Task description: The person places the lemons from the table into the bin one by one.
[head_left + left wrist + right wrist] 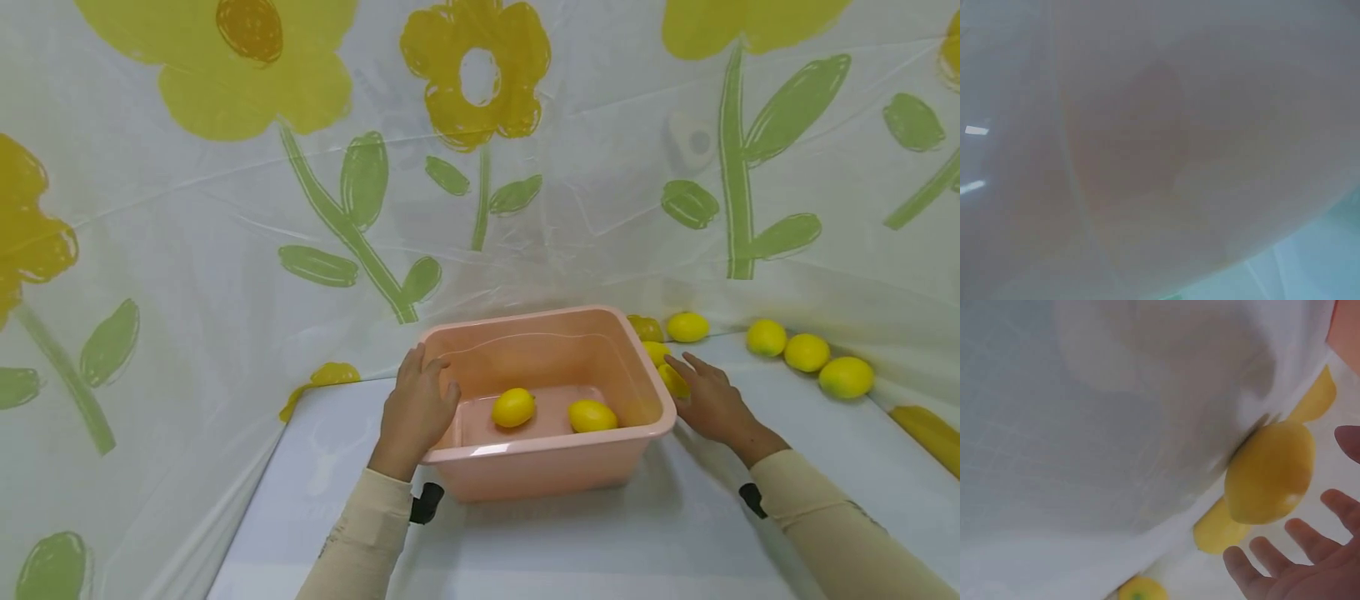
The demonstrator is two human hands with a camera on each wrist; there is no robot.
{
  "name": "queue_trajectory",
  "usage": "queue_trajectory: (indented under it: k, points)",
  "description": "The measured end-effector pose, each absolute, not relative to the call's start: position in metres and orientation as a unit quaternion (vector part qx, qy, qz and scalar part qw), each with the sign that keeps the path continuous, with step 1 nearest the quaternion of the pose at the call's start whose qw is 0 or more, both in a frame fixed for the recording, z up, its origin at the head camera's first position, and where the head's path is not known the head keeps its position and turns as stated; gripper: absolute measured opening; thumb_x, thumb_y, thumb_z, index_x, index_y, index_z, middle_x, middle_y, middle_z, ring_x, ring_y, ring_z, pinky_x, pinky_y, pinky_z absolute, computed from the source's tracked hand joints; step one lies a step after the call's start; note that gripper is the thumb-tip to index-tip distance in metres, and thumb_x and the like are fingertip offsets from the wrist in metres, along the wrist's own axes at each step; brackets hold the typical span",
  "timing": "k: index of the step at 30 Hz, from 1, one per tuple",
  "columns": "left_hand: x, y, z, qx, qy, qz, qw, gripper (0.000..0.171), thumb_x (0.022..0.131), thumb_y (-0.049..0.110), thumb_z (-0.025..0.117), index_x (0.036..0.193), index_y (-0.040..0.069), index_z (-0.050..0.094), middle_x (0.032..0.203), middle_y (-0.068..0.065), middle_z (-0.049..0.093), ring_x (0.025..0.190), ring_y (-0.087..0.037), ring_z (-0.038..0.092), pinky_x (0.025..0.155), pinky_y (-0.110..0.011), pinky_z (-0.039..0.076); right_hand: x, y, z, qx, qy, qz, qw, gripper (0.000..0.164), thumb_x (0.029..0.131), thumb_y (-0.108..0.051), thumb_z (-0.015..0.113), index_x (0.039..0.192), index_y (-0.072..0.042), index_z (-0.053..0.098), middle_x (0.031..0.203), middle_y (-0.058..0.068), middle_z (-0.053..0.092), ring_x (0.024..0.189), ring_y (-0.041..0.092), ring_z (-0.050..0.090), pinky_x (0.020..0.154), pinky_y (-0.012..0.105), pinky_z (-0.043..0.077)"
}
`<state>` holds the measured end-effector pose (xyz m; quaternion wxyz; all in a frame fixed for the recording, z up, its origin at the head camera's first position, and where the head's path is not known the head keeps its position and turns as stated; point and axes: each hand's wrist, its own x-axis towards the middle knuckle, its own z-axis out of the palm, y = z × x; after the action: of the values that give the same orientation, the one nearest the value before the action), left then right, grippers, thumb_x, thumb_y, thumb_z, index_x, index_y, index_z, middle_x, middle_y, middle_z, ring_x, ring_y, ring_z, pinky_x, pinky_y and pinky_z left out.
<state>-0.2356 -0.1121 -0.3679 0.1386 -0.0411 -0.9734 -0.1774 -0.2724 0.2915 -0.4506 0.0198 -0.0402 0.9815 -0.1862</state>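
Note:
A pink plastic tub [540, 467] stands on the white table with two lemons in it, one lemon [513, 407] left of the middle and another lemon [592, 416] by the front wall. My left hand [416, 408] holds the tub's left rim, its thumb on the inner side. Just outside the right wall, my right hand [712, 400] reaches toward a lemon [673, 381]. In the right wrist view its fingers [1313, 540] are spread, with a gap before a large lemon [1270, 472]. The left wrist view shows only a blurred, close surface.
Behind the right hand lies a lemon [687, 327], with another partly hidden by the tub. Further right, three lemons sit in a row, the nearest being a large lemon [846, 377]. A flower-printed white cloth [585, 192] hangs along the table's back and sides.

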Motion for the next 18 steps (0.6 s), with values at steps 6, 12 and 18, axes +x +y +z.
queue_trajectory:
  k: [6,12,18]
  points:
    - [-0.2348,-0.1111,-0.3673,-0.037,-0.974,-0.179,0.133,0.04,0.089,0.032,0.05,0.124,0.013,0.057,0.148,-0.016,0.031,0.138,-0.03,0.027,0.092,-0.054,0.045,-0.2776,0.2933,-0.455,-0.041,0.982,-0.183,0.032,0.083,0.082,-0.054,0.058,0.145,-0.01,0.027,0.148,0.03,0.016,0.125,0.058,0.022,0.089,0.076,0.023]
    - [-0.2354,-0.1112,-0.367,-0.035,-0.974,-0.18,0.136,0.04,0.089,0.032,0.05,0.124,0.014,0.057,0.147,-0.017,0.031,0.137,-0.031,0.027,0.091,-0.054,0.046,-0.28,0.2949,-0.4574,-0.057,0.981,-0.181,0.031,0.082,0.082,-0.054,0.058,0.144,-0.008,0.028,0.146,0.031,0.019,0.124,0.059,0.022,0.088,0.076,0.024]
    - [-0.2364,-0.1121,-0.3675,-0.033,-0.974,-0.183,0.131,0.04,0.089,0.033,0.049,0.125,0.014,0.057,0.148,-0.016,0.03,0.138,-0.031,0.027,0.092,-0.053,0.045,-0.2816,0.2947,-0.4586,-0.063,0.981,-0.178,0.034,0.081,0.082,-0.052,0.059,0.143,-0.008,0.029,0.145,0.032,0.02,0.123,0.059,0.024,0.087,0.076,0.025]
